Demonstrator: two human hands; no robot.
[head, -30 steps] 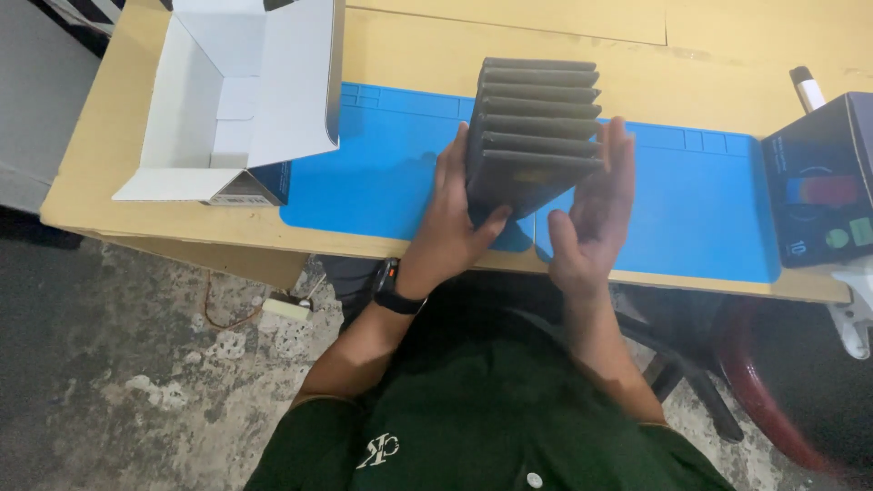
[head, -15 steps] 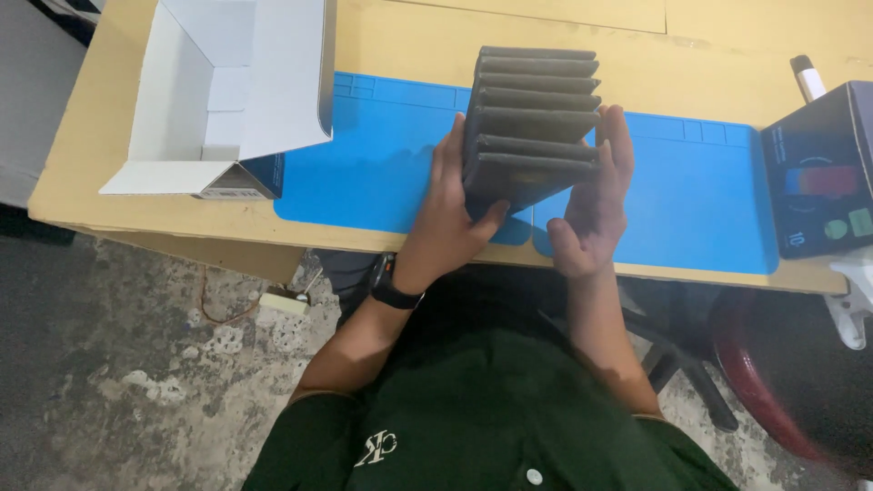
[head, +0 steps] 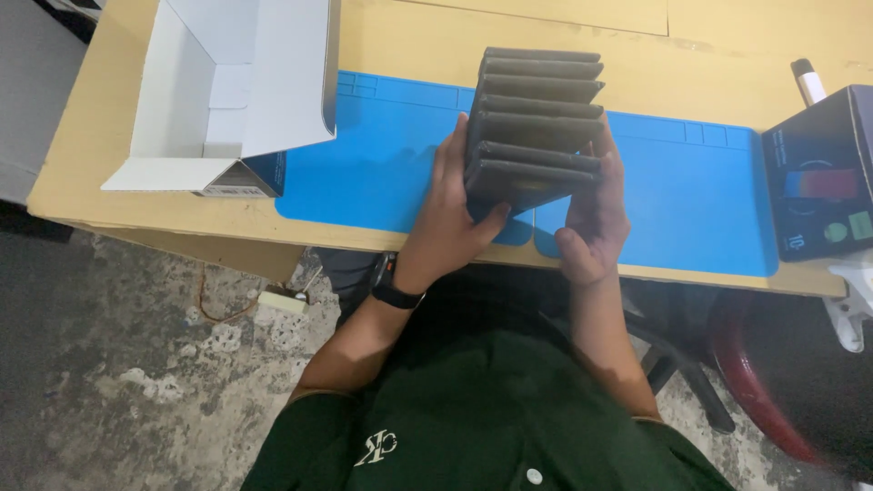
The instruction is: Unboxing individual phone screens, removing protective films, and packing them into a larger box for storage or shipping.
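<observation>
1. Both hands are clamped on a stack of flat dark grey slabs (head: pixel 536 123), maybe slim boxes or trays, hard to tell which. The left hand (head: pixel 452 214) is pressed flat on the left side with the thumb hooked under the near bottom edge; the right hand (head: pixel 593 205) does the same on the right side.
2. The stack sits on the blue work mat (head: pixel 677 195), near the front edge of the wooden table (head: pixel 400 41).
3. The slabs are staggered, so I'd squeeze evenly from both sides, otherwise the top ones could slide off.
4. Keep the thumbs under the bottom slab so nothing drops out.
5. The open white cardboard box (head: pixel 232 91) sits well off to the left, and a dark box with coloured print (head: pixel 818 186) sits at the right edge.
</observation>
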